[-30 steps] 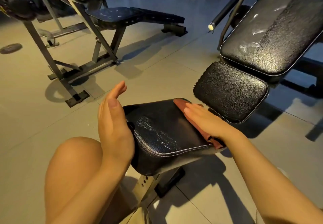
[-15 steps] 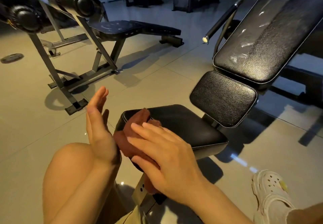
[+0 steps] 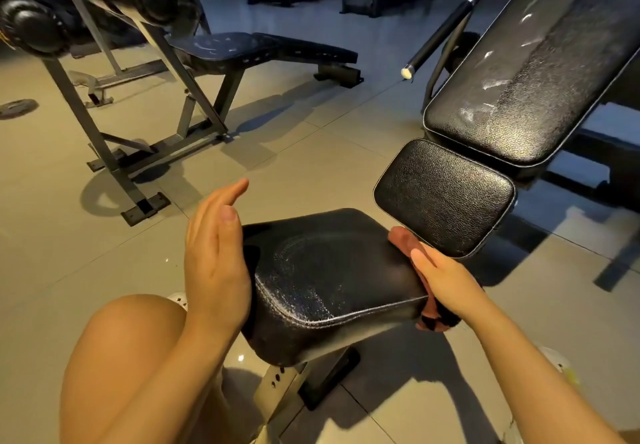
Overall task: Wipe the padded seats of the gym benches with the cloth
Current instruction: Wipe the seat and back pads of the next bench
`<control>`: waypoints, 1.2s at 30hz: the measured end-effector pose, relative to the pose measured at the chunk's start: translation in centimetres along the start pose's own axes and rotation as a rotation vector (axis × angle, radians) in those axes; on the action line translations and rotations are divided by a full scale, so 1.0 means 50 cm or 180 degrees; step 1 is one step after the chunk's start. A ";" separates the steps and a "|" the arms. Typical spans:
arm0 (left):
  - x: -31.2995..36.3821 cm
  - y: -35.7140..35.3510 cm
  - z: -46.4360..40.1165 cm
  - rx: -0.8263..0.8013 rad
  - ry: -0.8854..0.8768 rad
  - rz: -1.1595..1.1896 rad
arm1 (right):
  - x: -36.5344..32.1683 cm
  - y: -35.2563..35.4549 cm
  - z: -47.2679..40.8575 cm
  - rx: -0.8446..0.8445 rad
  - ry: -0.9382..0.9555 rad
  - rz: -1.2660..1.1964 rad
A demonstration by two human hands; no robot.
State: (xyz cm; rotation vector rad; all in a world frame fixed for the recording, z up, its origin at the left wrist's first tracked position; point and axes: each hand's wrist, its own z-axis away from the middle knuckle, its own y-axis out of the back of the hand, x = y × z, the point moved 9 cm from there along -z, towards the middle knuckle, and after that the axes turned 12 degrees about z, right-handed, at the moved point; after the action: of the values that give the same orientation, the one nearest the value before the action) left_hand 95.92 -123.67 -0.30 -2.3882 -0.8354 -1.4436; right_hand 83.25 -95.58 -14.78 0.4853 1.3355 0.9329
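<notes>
Cloth (image 3: pixel 403 240) pressed on seat (image 3: pixel 332 270) right edge by flat right hand (image 3: pixel 446 282); left hand (image 3: pixel 214 263) released, bracing; cloth may slip off.

seat pad (image 3: pixel 332 270) centre | left hand (image 3: pixel 214 270) on its left edge | cloth (image 3: pixel 408 246) under right hand (image 3: pixel 446 281) on its right edge | backrest (image 3: pixel 530 73) behind-right

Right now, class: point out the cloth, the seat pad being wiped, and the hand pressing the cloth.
cloth (image 3: pixel 401 240): head view, its far end beyond the fingertips.
seat pad (image 3: pixel 329 270): head view, middle of its top.
right hand (image 3: pixel 446 281): head view, back of the hand.
</notes>
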 end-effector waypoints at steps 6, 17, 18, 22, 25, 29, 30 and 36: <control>-0.016 0.003 0.004 0.0056 0.0150 -0.0070 | -0.136 -0.054 -0.119 -0.0692 0.1055 0.0491; -0.021 -0.008 0.009 -0.0077 0.0339 0.0100 | -0.235 -0.095 -0.115 -0.0979 0.1521 0.0544; -0.019 -0.009 0.009 -0.0085 0.0319 0.0141 | -0.250 -0.089 -0.088 -0.1003 0.1510 0.0504; -0.004 -0.014 0.008 -0.0170 0.0206 0.0453 | -0.326 -0.064 0.030 -0.0927 0.1559 0.0462; 0.006 -0.014 0.005 -0.0397 0.0135 0.0853 | -0.387 -0.054 0.117 -0.0765 0.1612 0.0434; -0.003 -0.007 -0.009 -0.0872 0.0503 0.1792 | -0.442 -0.045 0.198 -0.0182 0.1379 0.0538; -0.006 -0.002 -0.014 -0.1028 0.0587 0.1950 | -0.455 -0.044 0.215 0.0036 0.1294 0.0675; -0.043 0.084 -0.106 -0.1969 0.0602 0.2404 | -0.582 -0.074 0.275 0.1042 0.0692 0.1030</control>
State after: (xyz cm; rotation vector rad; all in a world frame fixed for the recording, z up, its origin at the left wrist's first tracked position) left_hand 93.69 -130.31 0.80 -2.4427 0.6076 -1.6615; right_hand 98.53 -118.10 2.81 0.8915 1.6498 1.0568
